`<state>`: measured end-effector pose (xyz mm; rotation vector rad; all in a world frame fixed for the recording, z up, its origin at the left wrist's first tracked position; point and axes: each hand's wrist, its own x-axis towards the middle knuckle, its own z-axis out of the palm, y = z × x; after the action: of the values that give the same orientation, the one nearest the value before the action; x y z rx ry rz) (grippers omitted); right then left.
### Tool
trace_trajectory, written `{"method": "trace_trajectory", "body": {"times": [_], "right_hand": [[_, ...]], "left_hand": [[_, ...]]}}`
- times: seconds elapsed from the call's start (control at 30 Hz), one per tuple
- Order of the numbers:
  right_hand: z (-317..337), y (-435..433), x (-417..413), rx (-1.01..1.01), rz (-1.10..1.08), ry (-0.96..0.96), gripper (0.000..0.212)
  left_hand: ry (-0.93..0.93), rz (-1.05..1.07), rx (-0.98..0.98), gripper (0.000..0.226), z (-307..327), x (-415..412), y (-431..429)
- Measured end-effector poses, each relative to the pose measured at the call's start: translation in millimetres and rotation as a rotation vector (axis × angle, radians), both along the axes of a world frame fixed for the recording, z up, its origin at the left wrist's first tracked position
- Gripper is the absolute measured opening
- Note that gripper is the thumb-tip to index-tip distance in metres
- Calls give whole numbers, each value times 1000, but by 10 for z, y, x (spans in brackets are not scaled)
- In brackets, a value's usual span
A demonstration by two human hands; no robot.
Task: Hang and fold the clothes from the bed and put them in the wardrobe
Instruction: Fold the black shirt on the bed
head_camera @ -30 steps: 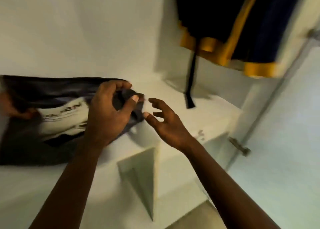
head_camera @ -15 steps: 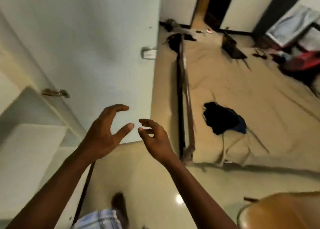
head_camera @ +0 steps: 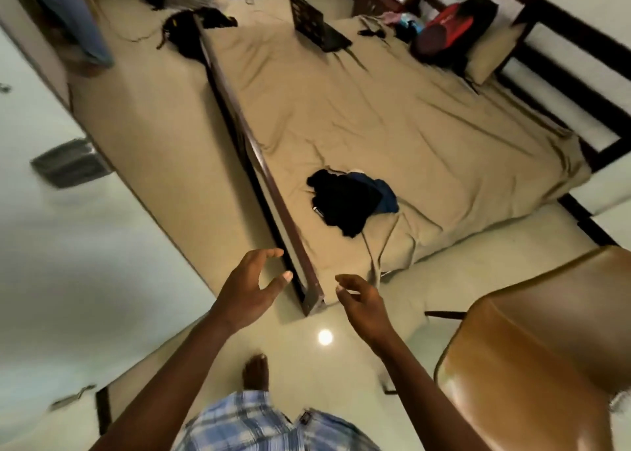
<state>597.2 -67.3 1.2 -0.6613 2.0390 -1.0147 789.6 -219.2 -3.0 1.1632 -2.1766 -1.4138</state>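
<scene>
Both grips: left grip [head_camera: 251,288] and right grip [head_camera: 362,300] spread loose, holding nothing
Clothes pile [head_camera: 348,201]: on the bed [head_camera: 409,116], well ahead of both, untouched

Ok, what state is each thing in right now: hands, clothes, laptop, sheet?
Left hand: open, holding nothing.
Right hand: open, holding nothing.
Clothes: crumpled, unfolded pile on the bed.
Laptop: lid open, on the bed.
Sheet: wrinkled.
</scene>
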Motion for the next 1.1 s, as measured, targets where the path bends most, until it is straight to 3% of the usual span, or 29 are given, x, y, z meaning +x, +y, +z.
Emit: {"method": "trace_trajectory", "body": {"times": [0.33,0.67,0.83,0.97,1.1], "right_hand": [[-347,-627,-826,104,-116,-55,26],[-1115,-1493,-2314,226,-143,-175,24],[-1687,-2052,-2869,316,-184,-302,41],[-2194,-2554,-3206,359,-337,-306,57],[-2888,-3035,-3468,458,-470,-201,92]], "left_hand": [[-146,-181,100,40,-524,-1134,-1020],[-321,-103,278,28,-1062,-2347,-1811],[-395,-12,391,24,-1468,-2845,-2180],[-420,7,469,23,-1959,-3193,-2405],[-443,-16,476,40,-2662,-3530,-2697]]}}
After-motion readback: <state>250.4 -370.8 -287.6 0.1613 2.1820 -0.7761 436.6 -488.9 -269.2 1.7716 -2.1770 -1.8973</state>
